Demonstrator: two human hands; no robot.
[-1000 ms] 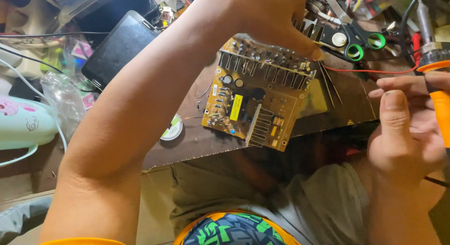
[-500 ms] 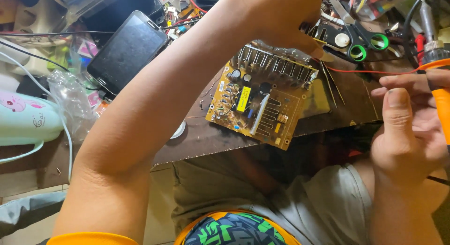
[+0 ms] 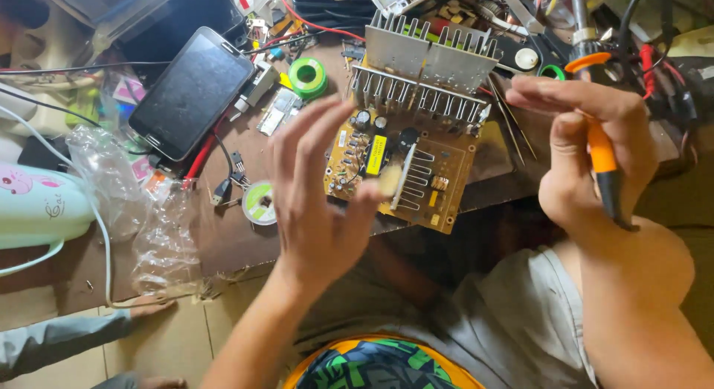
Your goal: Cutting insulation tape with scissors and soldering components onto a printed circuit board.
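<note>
Both hands changed: left hand [image 3: 316, 203] withdrawn, fingers spread empty; right hand [image 3: 595, 158] grips soldering iron [image 3: 599, 147].

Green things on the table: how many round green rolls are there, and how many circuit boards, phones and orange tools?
Green rolls: 2, one bright green spool and a flat solder reel
Circuit boards with heat sink: 1
Phones: 1
Orange-handled soldering irons: 1, in the right hand
Total: 5

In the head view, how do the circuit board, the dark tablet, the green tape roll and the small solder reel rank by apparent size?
1. Circuit board, with its heat sink.
2. Dark tablet, somewhat smaller.
3 and 4. Green tape roll and small solder reel look about equal; I would not rank them.
</note>
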